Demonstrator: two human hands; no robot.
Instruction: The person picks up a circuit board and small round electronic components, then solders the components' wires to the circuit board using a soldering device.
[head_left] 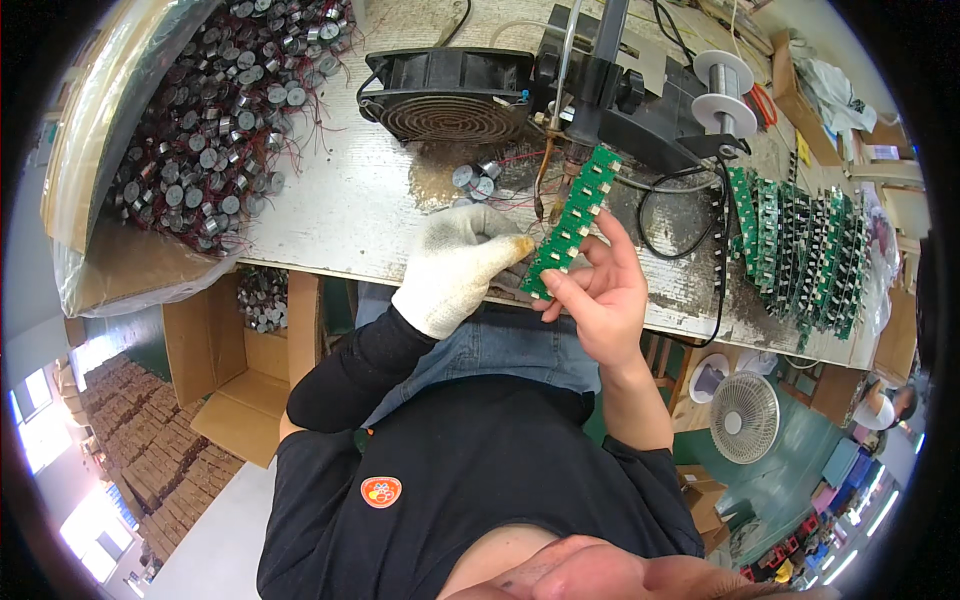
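My right hand [605, 305], bare, pinches the lower end of a long green circuit board strip [572, 222] between thumb and fingers. Small white parts run along the strip, which slants up and away from me. Beside its lower left edge is my left hand [455, 262] in a white knit glove, with a yellow-brown stain at the thumb tip. The left fingers are curled and closed; what they hold, if anything, is hidden. Just beyond the glove lie a few small round silver motors [474, 180] with thin red wires. A thin brown-tipped soldering iron [541, 195] points down left of the strip.
A heap of wired motors [215, 140] fills the left of the bench. A black fan [447, 95] stands at the back, near a solder spool [724, 92] and a black stand [598, 90]. Stacked green boards [800, 250] lie right. Below left is an open cardboard box [250, 390].
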